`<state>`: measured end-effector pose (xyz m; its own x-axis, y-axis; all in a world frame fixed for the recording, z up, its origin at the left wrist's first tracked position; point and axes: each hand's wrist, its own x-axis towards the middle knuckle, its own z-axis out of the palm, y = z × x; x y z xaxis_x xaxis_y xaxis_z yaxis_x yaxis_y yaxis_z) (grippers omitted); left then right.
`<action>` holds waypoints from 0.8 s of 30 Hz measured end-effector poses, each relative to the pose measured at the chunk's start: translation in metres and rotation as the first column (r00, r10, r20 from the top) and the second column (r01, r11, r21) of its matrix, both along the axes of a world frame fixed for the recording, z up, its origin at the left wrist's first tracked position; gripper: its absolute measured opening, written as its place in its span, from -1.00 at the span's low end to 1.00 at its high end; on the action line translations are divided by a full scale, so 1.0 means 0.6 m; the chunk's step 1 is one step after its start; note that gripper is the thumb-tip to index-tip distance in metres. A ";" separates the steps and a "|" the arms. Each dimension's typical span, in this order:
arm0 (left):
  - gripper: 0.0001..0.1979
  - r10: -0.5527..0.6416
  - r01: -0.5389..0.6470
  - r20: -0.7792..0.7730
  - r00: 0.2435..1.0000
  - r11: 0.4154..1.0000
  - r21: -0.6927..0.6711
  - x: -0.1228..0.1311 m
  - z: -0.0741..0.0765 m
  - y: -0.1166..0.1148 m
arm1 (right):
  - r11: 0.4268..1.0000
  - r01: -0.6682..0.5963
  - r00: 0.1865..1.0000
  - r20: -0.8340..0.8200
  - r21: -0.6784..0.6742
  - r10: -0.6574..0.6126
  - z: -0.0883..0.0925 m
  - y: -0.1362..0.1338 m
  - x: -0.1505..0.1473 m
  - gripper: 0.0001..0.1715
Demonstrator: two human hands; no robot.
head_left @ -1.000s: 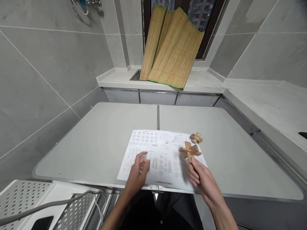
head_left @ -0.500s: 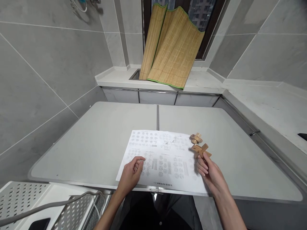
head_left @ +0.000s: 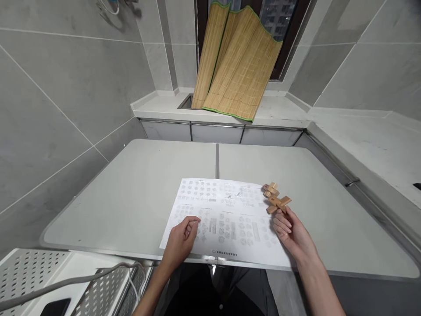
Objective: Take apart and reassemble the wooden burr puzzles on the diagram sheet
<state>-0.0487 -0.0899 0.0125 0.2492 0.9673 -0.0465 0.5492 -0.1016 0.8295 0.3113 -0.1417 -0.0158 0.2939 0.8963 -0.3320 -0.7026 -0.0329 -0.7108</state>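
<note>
Between the thumb and fingers of my right hand (head_left: 291, 232) is a wooden burr puzzle (head_left: 278, 204), several notched sticks crossed together, with a dark mark on one stick. It is at the right edge of a printed sheet (head_left: 204, 245). Just beyond it, a second, smaller wooden burr puzzle (head_left: 270, 189) sits by the sheet's far right corner. My left hand (head_left: 182, 239) rests on the left part of the sheet, fingers curled and thumb against them, with nothing visible in it. Small diagrams cover the sheet, and its title line faces away from me.
A pale folding table (head_left: 108, 197) with a centre seam carries the sheet. Behind it, a bamboo mat (head_left: 237, 66) leans on the counter at the window. At lower left are a perforated white rack (head_left: 26, 267), a grey cable (head_left: 82, 279) and a dark phone (head_left: 55, 307).
My right hand has shifted slightly right, and the burr puzzle in it has turned to a different angle. My left hand stays curled on the sheet. The view has moved a little.
</note>
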 end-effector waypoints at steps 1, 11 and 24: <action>-0.61 0.004 -0.004 0.002 1.000 1.000 0.001 0.000 0.000 0.000 | 1.000 -0.007 0.999 -0.044 0.006 0.008 -0.002 -0.002 0.003 -0.58; -0.65 0.003 -0.003 -0.008 1.000 1.000 0.012 0.001 -0.003 0.003 | 0.996 0.016 0.950 0.313 -0.087 0.012 -0.009 -0.055 -0.050 -0.52; -0.63 -0.004 0.004 -0.007 1.000 1.000 0.015 0.001 -0.005 0.005 | 0.986 0.033 0.551 0.826 -0.164 0.119 -0.018 -0.075 -0.080 -0.40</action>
